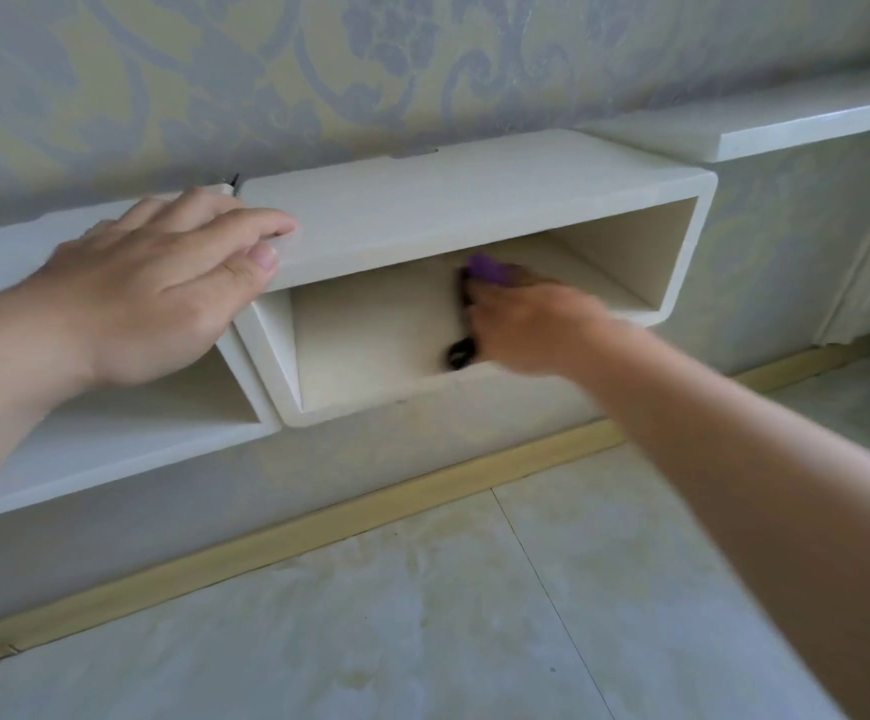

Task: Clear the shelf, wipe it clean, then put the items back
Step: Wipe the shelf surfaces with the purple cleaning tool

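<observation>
A cream box shelf [474, 200] hangs on the wall, its open front facing me. My right hand [521, 324] reaches into the opening and is closed around a small item with a purple top [484, 267] and a dark lower part [459, 353]; motion blur hides what it is. My left hand [162, 283] lies flat on the shelf's top left corner, fingers spread, thumb over the front edge. The rest of the shelf's inside looks bare.
A second cream box shelf [110, 449] sits lower to the left, partly under my left arm. A longer ledge [786, 132] runs at the upper right. Patterned wallpaper is behind; a tiled floor [422, 615] with a tan skirting strip lies below.
</observation>
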